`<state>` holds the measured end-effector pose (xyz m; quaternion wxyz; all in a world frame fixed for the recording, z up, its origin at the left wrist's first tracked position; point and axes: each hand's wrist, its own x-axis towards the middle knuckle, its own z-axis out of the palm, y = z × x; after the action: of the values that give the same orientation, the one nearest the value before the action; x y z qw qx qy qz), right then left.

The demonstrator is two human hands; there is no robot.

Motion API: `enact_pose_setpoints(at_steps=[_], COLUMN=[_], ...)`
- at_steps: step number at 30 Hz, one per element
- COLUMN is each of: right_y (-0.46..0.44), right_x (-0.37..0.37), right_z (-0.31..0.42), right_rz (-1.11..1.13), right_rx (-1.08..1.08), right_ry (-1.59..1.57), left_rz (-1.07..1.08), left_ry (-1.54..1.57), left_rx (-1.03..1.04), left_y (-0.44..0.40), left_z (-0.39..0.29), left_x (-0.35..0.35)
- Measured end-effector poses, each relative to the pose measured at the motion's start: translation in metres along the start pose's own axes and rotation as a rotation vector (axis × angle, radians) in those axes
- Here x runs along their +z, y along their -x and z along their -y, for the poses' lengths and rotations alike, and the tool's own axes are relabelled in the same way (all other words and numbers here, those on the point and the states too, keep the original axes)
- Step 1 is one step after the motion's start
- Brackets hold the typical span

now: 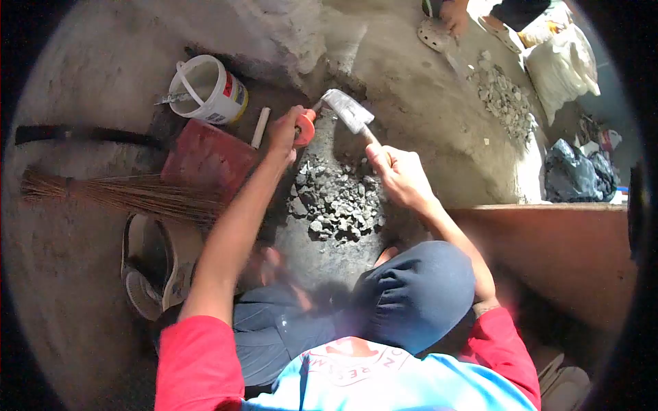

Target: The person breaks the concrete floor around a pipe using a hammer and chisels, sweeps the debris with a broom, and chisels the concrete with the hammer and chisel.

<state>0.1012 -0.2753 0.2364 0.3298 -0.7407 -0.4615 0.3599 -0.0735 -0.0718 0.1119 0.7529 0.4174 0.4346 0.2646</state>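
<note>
My left hand (283,131) is closed around a chisel with a round orange hand guard (306,129). The chisel's tip end points at the concrete near the base of the wall and is partly hidden behind the hammer head. In my right hand (403,172) is a hammer (347,111), gripped by its light handle. Its grey metal head is beside the chisel, and I cannot tell whether the two touch. Below both hands, broken concrete rubble (337,205) lies in a heap on the floor between my feet.
To the left are a white bucket (205,85), a red dustpan (209,157), a stick broom (116,192) and sandals (147,260). A wooden board (548,253) stands at right. Farther back are more rubble (504,103), a white sack (562,72) and another person's hand (454,17).
</note>
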Motion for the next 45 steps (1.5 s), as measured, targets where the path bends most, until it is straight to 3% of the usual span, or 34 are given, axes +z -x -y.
enact_pose_setpoints(at_steps=[1, 2, 4, 5, 7, 8, 9, 11, 15, 17, 18, 21, 23, 25, 26, 27, 29, 30, 33, 38, 41, 43, 45], right_y=[0.000, 0.001, 0.001, -0.002, -0.006, -0.007, -0.008, -0.007, -0.003, -0.008, -0.008, -0.003, 0.005, 0.011, 0.015, 0.020, 0.028, 0.032, 0.043, 0.053, 0.053, 0.053, 0.051], right_x=[0.001, 0.002, 0.011, 0.018, 0.029, 0.031, 0.032, 0.031, 0.019, 0.018, 0.014, 0.010, 0.012, 0.016, 0.016, 0.016, 0.016, 0.016, 0.020, 0.024, 0.017, 0.013, 0.011], right_z=[0.006, 0.011, 0.013, 0.010, 0.009, 0.008, 0.007, -0.005, -0.034, -0.060, -0.068, -0.102, -0.122, -0.130, -0.131, -0.131, -0.119, -0.115, -0.124, -0.137, -0.136, -0.130, -0.130], right_rz=[0.011, 0.061, 0.120, 0.130, 0.185, 0.199, 0.214, 0.159, 0.008, -0.110, -0.141, -0.182, -0.263, -0.278, -0.257, -0.236, -0.232, -0.222, -0.214, -0.219, -0.232, -0.207, -0.221], right_rx=[-0.002, -0.015, -0.061, -0.094, -0.103, -0.075, -0.048, -0.084, 0.097, 0.179, 0.199, 0.269, 0.272, 0.305, 0.339, 0.374, 0.413, 0.436, 0.432, 0.432, 0.360, 0.406, 0.372], right_ry=[0.000, 0.032, 0.033, 0.005, -0.068, -0.066, -0.063, -0.057, -0.171, -0.143, -0.102, -0.133, -0.154, -0.156, -0.153, -0.149, -0.181, -0.204, -0.218, -0.197, -0.199, -0.228, -0.187], left_rz=[-0.241, -0.249, -0.165, -0.239, -0.259, -0.221, -0.293, -0.165, -0.084, 0.056, 0.104, -0.053, -0.051, 0.133, 0.057, 0.063, -0.159, -0.201, -0.216, -0.025, -0.190, -0.157, -0.123], left_ry=[0.107, 0.110, 0.543, 0.183, 0.412, 0.070, 0.354, 0.776, 0.851, 0.773, 0.675, 0.399, 0.360, 0.215, 0.143, 0.136, 0.056, 0.145, 0.119, 0.148, 0.090, 0.072, -0.035], left_rx=[0.056, 0.052, 0.130, 0.308, 0.191, 0.582, 0.145, 0.021, 0.099, 0.244, 0.178, 0.176, 0.148, 0.288, 0.283, 0.273, 0.295, 0.176, 0.020, 0.164, 0.040, 0.129, 0.025], left_y=[0.005, -0.015, -0.072, -0.053, -0.031, -0.042, -0.032, -0.003, 0.030, 0.012, -0.004, -0.002, -0.009, -0.052, -0.047, -0.050, -0.062, -0.060, -0.034, -0.061, -0.090, -0.095, -0.071], left_z=[0.000, 0.021, 0.071, 0.055, 0.046, 0.082, 0.076, 0.058, -0.001, -0.014, -0.018, -0.037, -0.045, -0.029, -0.036, -0.037, -0.037, -0.036, -0.057, -0.070, -0.069, -0.065, -0.075], left_x=[0.007, -0.006, -0.045, -0.022, -0.001, -0.010, -0.018, -0.012, 0.011, 0.016, 0.014, 0.046, 0.063, 0.061, 0.075, 0.080, 0.088, 0.086, 0.082, 0.072, 0.078, 0.076, 0.081])
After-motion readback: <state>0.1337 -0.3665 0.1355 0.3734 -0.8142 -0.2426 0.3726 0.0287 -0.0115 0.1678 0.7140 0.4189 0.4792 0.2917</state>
